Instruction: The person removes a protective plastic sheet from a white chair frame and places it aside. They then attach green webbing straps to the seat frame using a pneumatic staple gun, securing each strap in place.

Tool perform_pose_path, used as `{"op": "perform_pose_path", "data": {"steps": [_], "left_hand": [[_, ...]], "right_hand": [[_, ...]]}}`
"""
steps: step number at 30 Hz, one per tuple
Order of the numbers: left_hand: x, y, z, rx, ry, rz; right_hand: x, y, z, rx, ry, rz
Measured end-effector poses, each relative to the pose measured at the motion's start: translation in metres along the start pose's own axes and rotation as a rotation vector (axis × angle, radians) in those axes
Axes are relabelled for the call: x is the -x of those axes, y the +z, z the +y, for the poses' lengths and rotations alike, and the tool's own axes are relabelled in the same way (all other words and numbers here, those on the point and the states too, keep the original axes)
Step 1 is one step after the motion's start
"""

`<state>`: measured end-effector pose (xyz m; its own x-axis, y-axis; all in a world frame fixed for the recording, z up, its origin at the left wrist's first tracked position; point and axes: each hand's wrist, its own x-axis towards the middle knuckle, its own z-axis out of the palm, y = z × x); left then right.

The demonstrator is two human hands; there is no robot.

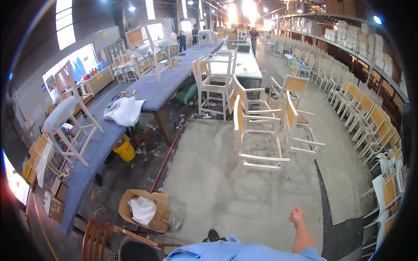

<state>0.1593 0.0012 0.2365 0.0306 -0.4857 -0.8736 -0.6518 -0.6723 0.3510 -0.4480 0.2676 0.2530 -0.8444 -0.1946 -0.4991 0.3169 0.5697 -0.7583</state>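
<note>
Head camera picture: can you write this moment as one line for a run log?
right hand: loosely closed, holding nothing | left hand: out of view | nearest: white wooden chair frame on grey concrete floor | brown cardboard box lower left

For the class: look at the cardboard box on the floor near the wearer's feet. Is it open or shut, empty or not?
Open and not empty: the cardboard box has its flaps spread outward, and crumpled white material lies inside it.

Bright overhead glare, sunlit windows, dark bent rim, perhaps slightly soft.
</note>
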Motion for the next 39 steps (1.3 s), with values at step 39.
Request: {"op": "perform_pose_path", "data": {"steps": [39], "left_hand": [[-0.444, 0.169, 1.55, -0.338, 1.118, -0.547]], "right_hand": [[-0.676, 0.549, -0.827, 0.698, -0.402, 0.211]]}}
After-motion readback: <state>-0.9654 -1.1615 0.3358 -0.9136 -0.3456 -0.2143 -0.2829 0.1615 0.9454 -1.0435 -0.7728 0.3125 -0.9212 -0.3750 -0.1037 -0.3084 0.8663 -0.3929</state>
